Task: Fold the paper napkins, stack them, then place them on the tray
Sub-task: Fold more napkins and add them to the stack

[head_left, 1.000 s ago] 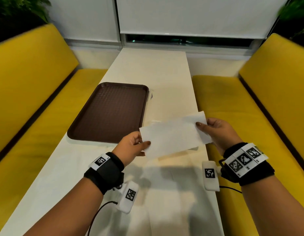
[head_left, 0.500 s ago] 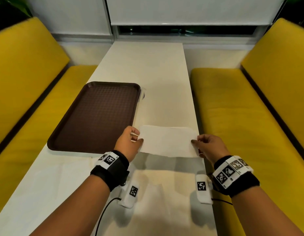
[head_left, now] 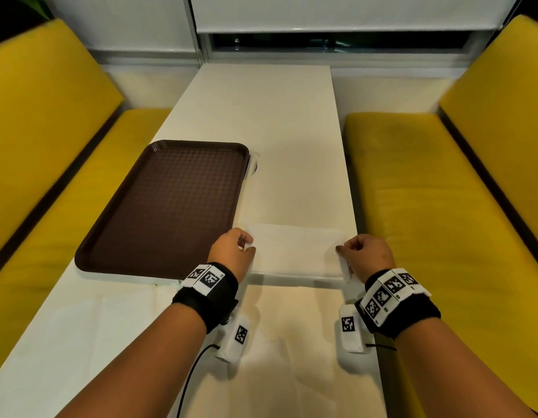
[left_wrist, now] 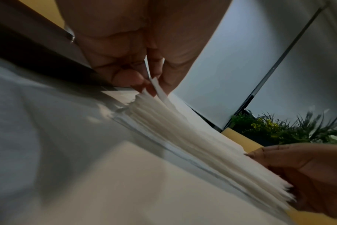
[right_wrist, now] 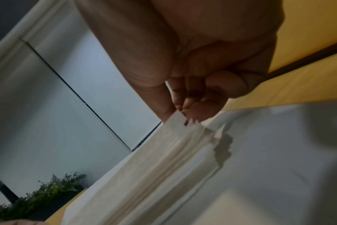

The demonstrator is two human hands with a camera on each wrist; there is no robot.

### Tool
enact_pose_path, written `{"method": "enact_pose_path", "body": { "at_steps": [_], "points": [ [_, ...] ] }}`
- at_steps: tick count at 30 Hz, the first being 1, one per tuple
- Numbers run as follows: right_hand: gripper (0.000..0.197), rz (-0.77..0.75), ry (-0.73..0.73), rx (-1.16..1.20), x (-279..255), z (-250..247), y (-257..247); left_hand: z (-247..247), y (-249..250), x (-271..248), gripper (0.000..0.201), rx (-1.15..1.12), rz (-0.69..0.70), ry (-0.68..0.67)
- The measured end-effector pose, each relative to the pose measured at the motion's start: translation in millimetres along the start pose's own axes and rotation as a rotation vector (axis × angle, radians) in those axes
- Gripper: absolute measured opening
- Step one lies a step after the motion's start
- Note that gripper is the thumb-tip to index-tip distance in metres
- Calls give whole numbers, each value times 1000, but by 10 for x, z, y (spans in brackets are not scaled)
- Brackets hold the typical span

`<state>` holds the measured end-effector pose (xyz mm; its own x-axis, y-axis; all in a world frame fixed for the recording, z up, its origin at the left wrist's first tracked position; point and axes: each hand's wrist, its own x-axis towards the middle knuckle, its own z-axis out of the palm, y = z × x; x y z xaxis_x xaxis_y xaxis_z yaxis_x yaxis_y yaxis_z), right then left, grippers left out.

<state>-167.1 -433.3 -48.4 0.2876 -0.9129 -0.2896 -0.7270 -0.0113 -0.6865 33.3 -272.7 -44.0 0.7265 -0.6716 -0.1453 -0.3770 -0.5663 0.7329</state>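
Note:
A folded white paper napkin (head_left: pixel 295 250) lies low over the table, just right of the brown tray (head_left: pixel 159 206). My left hand (head_left: pixel 248 247) pinches its left end and my right hand (head_left: pixel 341 250) pinches its right end. In the left wrist view the napkin (left_wrist: pixel 183 129) shows as several stacked layers, with my left hand (left_wrist: pixel 151 85) pinching one corner and my right hand (left_wrist: pixel 290 170) at the far end. In the right wrist view my right hand (right_wrist: pixel 180 112) pinches the napkin's (right_wrist: pixel 148 172) top corner. The tray holds nothing.
A long white table (head_left: pixel 261 116) runs to a window, with yellow bench seats (head_left: pixel 427 191) on both sides. More flat white paper (head_left: pixel 292 342) lies on the table under my wrists. The table's right edge sits close to my right hand. Plants (left_wrist: pixel 289 129) stand behind the seats.
The napkin was held up and tilted between my hands; both hands have lowered it to a flat, level position near the table beside the tray.

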Motion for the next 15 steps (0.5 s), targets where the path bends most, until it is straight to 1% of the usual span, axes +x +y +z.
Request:
{"method": "enact_pose_path", "body": {
  "at_steps": [4,9,12,13,15],
  "points": [
    [16,7,-7,-48,26,10,10,18,-3,1,10,100,13,-18],
    [21,41,-38,-107,13,2,6,20,-5,9,21,220,15,-71],
    [24,56,-40,-120,-53,-42,-22,-22,23,-58,24,255,10,-72],
    [27,56,-40,-115,-81,-65,-38,-40,34,-88,26,271,17,-74],
    [40,33,-24,-108,-154,-125,-84,-92,55,-166,33,273,42,-71]
  ]
}}
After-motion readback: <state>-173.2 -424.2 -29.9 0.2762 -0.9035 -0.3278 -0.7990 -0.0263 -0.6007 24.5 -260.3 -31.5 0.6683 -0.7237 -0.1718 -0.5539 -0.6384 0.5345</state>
